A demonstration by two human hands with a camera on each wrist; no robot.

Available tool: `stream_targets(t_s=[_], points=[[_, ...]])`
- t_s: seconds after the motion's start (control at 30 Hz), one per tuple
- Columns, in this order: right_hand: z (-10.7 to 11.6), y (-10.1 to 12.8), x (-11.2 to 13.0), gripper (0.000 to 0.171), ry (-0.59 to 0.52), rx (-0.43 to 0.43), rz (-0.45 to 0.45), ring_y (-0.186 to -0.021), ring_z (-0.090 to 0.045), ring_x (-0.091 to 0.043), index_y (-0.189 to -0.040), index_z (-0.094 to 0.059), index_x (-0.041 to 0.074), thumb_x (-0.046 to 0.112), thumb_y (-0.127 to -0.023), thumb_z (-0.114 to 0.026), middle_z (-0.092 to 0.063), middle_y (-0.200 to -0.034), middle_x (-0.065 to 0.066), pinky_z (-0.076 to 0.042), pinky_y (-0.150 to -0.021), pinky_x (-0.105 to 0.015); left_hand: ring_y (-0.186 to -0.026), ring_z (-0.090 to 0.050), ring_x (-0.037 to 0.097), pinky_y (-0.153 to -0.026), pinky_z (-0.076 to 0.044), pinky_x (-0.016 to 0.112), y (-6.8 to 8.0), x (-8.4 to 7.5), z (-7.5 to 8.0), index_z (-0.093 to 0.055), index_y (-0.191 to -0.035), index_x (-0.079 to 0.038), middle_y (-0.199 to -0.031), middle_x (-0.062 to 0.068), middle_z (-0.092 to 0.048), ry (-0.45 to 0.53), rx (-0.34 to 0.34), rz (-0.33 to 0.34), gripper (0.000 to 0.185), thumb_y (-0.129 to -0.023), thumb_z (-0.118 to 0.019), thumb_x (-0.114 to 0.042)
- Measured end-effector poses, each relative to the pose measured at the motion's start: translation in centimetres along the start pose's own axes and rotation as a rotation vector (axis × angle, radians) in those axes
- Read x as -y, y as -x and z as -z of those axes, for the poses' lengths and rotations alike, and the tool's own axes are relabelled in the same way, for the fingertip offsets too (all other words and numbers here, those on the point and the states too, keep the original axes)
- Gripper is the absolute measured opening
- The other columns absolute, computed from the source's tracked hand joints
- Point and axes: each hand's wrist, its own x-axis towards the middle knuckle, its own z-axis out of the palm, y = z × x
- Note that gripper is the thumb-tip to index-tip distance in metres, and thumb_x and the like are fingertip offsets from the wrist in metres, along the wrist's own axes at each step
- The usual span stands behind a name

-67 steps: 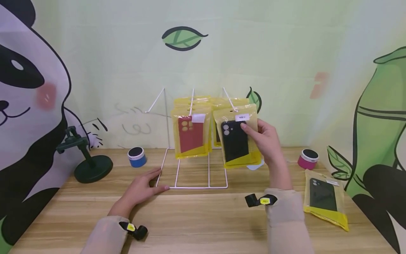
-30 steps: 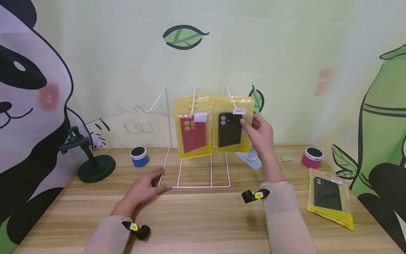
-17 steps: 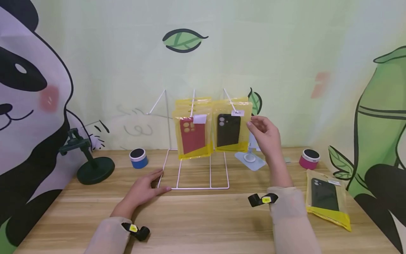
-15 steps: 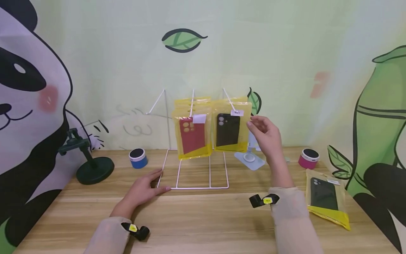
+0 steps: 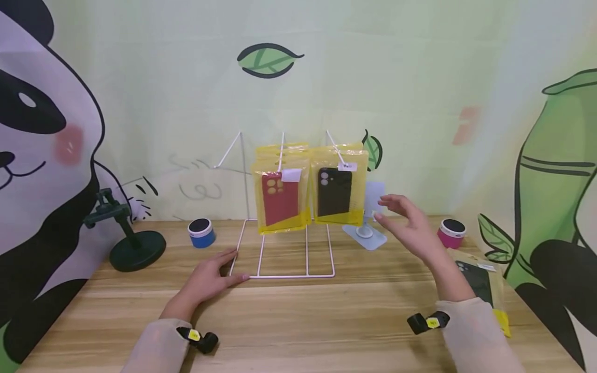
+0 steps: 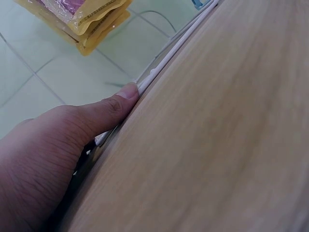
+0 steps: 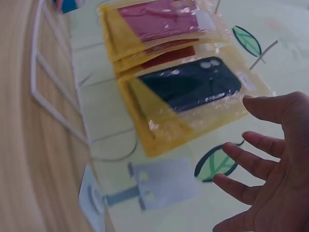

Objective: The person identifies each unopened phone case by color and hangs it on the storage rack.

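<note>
A white wire rack [image 5: 283, 259] stands at the back of the wooden table. Yellow packets hang from its hooks: one with a red phone case [image 5: 280, 199] [image 7: 164, 21] and one with a black phone case [image 5: 337, 191] [image 7: 190, 87]. My left hand [image 5: 212, 274] rests flat on the table, its thumb [image 6: 113, 104] touching the rack's base wire. My right hand [image 5: 410, 230] [image 7: 270, 159] hovers open to the right of the black-case packet, holding nothing. Another yellow packet with a black case [image 5: 480, 282] lies on the table by my right forearm.
A dark green stand [image 5: 132, 241] and a blue round can [image 5: 201, 231] sit at the back left. A pale blue phone holder [image 5: 366, 228] stands behind the rack's right side, with a pink round can [image 5: 451, 232] further right. A panda-and-bamboo backdrop closes off the back.
My right hand hung the black-case packet on the right hook, let go of it and drew back down to the right, fingers spread. The left hand has stayed put.
</note>
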Motion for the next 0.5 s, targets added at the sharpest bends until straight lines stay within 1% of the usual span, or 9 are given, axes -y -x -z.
stream_targets(t_s=[0.1, 0.17, 0.23, 0.3, 0.37, 0.4, 0.47, 0.5], points=[[0.9, 1.5, -1.3, 0.06, 0.106, 0.054, 0.0, -0.139, -0.042, -0.04, -0.144, -0.048, 0.01, 0.043, -0.097, -0.066, -0.055, -0.143, -0.014, -0.037, -0.106, -0.068, -0.142, -0.041, 0.036, -0.113, -0.034, 0.056, 0.0, 0.0, 0.1, -0.051, -0.148, -0.007, -0.153, 0.013, -0.046, -0.003, 0.0, -0.004, 0.092, -0.082, -0.068, -0.07], [1.8, 2.4, -2.6, 0.058, 0.163, 0.088, 0.001, -0.136, -0.044, -0.041, -0.142, -0.051, 0.008, 0.042, -0.097, -0.066, -0.056, -0.142, -0.016, -0.04, -0.103, -0.066, -0.142, -0.041, 0.036, -0.113, -0.034, 0.056, 0.0, 0.0, 0.1, -0.051, -0.148, -0.007, -0.153, 0.013, -0.046, -0.003, 0.003, -0.006, 0.092, -0.083, -0.068, -0.069], [3.0, 3.2, -4.0, 0.054, 0.236, 0.13, -0.001, -0.13, -0.05, -0.044, -0.138, -0.056, 0.006, 0.041, -0.098, -0.066, -0.058, -0.138, -0.018, -0.046, -0.098, -0.064, -0.142, -0.041, 0.036, -0.113, -0.034, 0.056, 0.0, -0.1, 0.2, -0.051, -0.148, -0.007, -0.154, 0.013, -0.046, -0.002, 0.004, -0.002, 0.093, -0.082, -0.068, -0.07], [4.6, 4.0, -5.7, 0.046, 0.309, 0.191, -0.017, -0.118, -0.058, -0.044, -0.128, -0.062, 0.003, 0.036, -0.098, -0.066, -0.063, -0.128, -0.021, -0.051, -0.091, -0.061, -0.141, -0.041, 0.037, -0.113, -0.035, 0.057, 0.0, 0.0, 0.2, -0.05, -0.148, -0.007, -0.154, 0.013, -0.046, -0.001, 0.004, -0.005, 0.093, -0.082, -0.068, -0.07], [6.4, 4.8, -7.6, 0.036, 0.385, 0.264, -0.066, -0.102, -0.064, -0.039, -0.116, -0.065, 0.001, 0.03, -0.096, -0.07, -0.067, -0.114, -0.018, -0.055, -0.083, -0.055, -0.142, -0.041, 0.036, -0.113, -0.034, 0.057, 0.0, 0.0, 0.1, -0.05, -0.148, -0.007, -0.154, 0.013, -0.046, 0.002, 0.002, -0.003, 0.093, -0.082, -0.068, -0.071], [7.3, 5.2, -8.6, 0.03, 0.406, 0.309, -0.096, -0.095, -0.065, -0.036, -0.111, -0.065, -0.001, 0.024, -0.094, -0.071, -0.068, -0.107, -0.017, -0.056, -0.08, -0.054, -0.142, -0.041, 0.036, -0.113, -0.034, 0.057, 0.0, 0.0, 0.1, -0.051, -0.148, -0.007, -0.154, 0.013, -0.046, 0.003, 0.0, -0.002, 0.093, -0.082, -0.068, -0.07], [9.0, 5.9, -10.3, 0.023, 0.429, 0.398, -0.21, -0.087, -0.061, -0.03, -0.103, -0.062, -0.003, 0.014, -0.091, -0.073, -0.065, -0.096, -0.013, -0.056, -0.076, -0.05, -0.142, -0.04, 0.037, -0.113, -0.034, 0.057, 0.1, 0.0, 0.1, -0.051, -0.148, -0.007, -0.154, 0.013, -0.046, 0.004, -0.001, -0.002, 0.093, -0.082, -0.068, -0.071], [9.7, 6.2, -11.2, 0.021, 0.439, 0.426, -0.275, -0.085, -0.059, -0.028, -0.099, -0.06, -0.003, 0.01, -0.089, -0.074, -0.063, -0.092, -0.012, -0.055, -0.074, -0.047, -0.142, -0.04, 0.037, -0.113, -0.034, 0.057, 0.1, 0.0, 0.1, -0.051, -0.148, -0.007, -0.154, 0.013, -0.046, 0.004, 0.0, 0.001, 0.093, -0.082, -0.067, -0.071]])
